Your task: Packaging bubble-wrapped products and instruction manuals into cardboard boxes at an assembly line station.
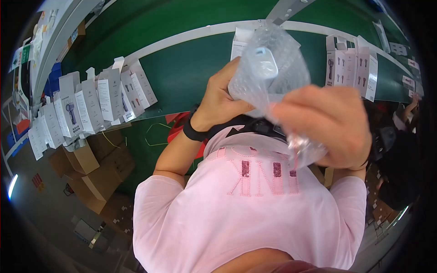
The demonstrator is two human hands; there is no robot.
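**Bubble-wrap bag held up in both hands**

Right now the clear bubble-wrap bag (268,68) is up close to the camera, above the chest, over the green table. A pale rounded item (263,61) sits inside it near the top; can't tell what it is through the wrap.

Grip:
- Left hand (221,101) is closed on the bag's left side, thumb and fingers wrapped against the plastic, black band (193,132) on the wrist.
- Right hand (325,123) is blurred, very near the lens, closed around the bag's lower right part. Wrap sticks out below the fingers. Exact finger spacing on this hand: cannot tell, blur hides it.
- Both hands touch the bag; nothing else in either.

Around:
- Pink shirt (246,204) fills the lower middle of the view.
- Green table (182,68) with a white strip along its far edge.
- Row of white product boxes (91,107) standing on the table at left, flaps open.
- Second group of white boxes (353,66) at right, well apart from the hands.
- One more white box (240,41) just behind the bag.
- Brown cartons (93,170) on the floor at lower left.
- Another person's hand (412,107) at the far right edge.
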